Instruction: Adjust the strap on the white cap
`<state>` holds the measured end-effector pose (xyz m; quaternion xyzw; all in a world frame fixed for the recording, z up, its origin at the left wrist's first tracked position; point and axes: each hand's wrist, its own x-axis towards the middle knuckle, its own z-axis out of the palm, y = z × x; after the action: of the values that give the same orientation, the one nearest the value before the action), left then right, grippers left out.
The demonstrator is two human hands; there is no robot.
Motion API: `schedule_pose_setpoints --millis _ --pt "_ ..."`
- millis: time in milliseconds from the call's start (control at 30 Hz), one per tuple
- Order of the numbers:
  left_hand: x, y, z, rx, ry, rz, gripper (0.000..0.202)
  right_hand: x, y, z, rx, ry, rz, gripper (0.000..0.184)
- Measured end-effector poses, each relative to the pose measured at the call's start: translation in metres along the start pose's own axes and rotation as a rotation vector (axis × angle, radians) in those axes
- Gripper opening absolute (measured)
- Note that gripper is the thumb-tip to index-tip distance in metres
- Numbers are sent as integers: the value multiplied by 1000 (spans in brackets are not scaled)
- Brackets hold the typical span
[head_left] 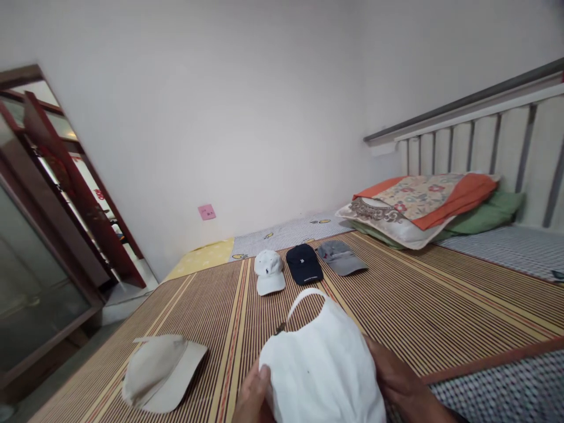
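A white baseball cap (324, 364) is held up close in front of me, its back strap loop and small buckle facing away toward the wall. My left hand (254, 392) grips its left side, thumb on the cloth. On the right side, my right hand (392, 376) is closed around the cap's edge, its fingers partly hidden behind it. Beyond it, a white cap (269, 272), a navy cap (304, 264) and a grey cap (341, 257) sit side by side on the striped mat. A beige cap (161, 370) lies tipped at the left.
The striped bamboo mat (211, 305) covers the bed. Stacked pillows (423, 202) rest at the back right by the slatted headboard (476, 135). A pink card (207, 212) is on the wall. At far left are a doorway and a reddish-brown door (79, 176).
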<state>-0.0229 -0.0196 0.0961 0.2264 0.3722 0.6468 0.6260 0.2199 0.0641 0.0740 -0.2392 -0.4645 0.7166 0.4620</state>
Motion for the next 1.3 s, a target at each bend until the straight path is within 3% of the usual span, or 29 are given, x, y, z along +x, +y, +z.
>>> schedule_pose_setpoints --millis 167,300,500,667,833,967,1133,1300 --pt "14 48 45 130 -141 208 53 55 -44 -10 -22 -197 -87 51" --pt "27 65 55 268 -216 307 39 68 -59 -23 -9 -259 -208 55" --pt "30 32 48 137 -32 225 39 48 -48 -37 8 -269 -200 48" --pt "23 14 58 121 64 202 48 30 -65 -44 -10 -257 -208 58" --pt "16 13 76 135 54 153 49 11 -88 -38 -163 -211 -145 59" --pt "14 11 86 187 28 132 47 0 -93 -28 -175 -178 -185 50" --pt "14 6 85 237 -56 123 44 -7 -97 -24 -108 11 -296 28" --pt "13 2 80 246 -85 103 45 -6 -106 -10 76 164 -317 32"
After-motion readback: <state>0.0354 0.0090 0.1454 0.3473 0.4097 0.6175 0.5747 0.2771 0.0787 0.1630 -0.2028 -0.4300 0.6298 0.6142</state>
